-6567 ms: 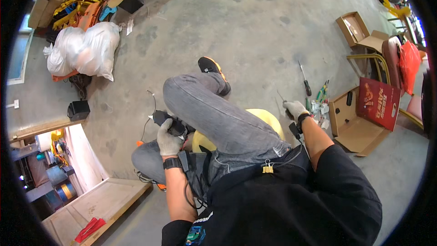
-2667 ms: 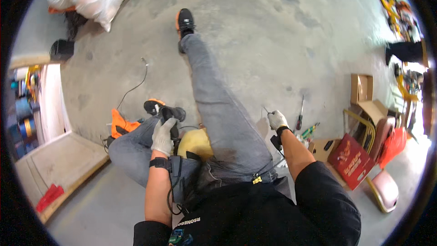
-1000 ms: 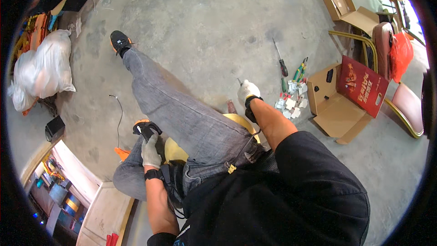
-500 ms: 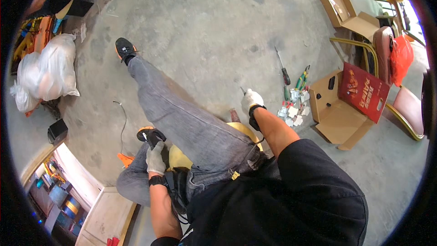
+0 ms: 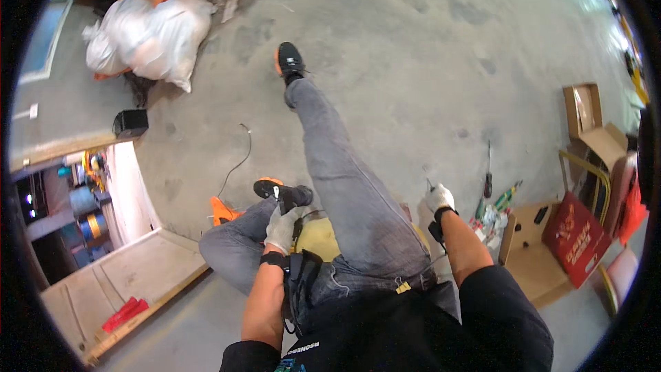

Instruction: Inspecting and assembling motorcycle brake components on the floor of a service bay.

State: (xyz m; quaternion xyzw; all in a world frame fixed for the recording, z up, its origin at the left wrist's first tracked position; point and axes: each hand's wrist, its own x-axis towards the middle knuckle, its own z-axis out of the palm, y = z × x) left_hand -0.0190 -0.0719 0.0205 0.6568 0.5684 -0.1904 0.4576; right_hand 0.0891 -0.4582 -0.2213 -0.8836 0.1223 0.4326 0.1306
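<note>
Two white-gloved hands work at either side of my grey-trousered legs. My left hand (image 5: 281, 229), beside the bent leg and dark shoe, is closed around a slim object with a white tip; its kind is not clear. My right hand (image 5: 439, 198) is curled shut at the right of my thigh, with a thin metal rod or tool tip (image 5: 430, 183) sticking out of its fingers. Right of it lie a screwdriver (image 5: 488, 184), green-and-yellow-handled pliers (image 5: 508, 195) and a heap of small white and clear pieces (image 5: 491, 226).
An open cardboard box (image 5: 527, 262) with a red printed lid (image 5: 577, 240) stands at the right by metal-framed chairs. White plastic bags (image 5: 162, 41) lie far left. An orange object (image 5: 224, 211) with a cable, a black box (image 5: 131, 123) and a wooden ledge (image 5: 138, 282) are left.
My view has turned left, so the floor things sit further right and lower. A white tip now shows above my left hand. My right hand still holds the thin rod.
</note>
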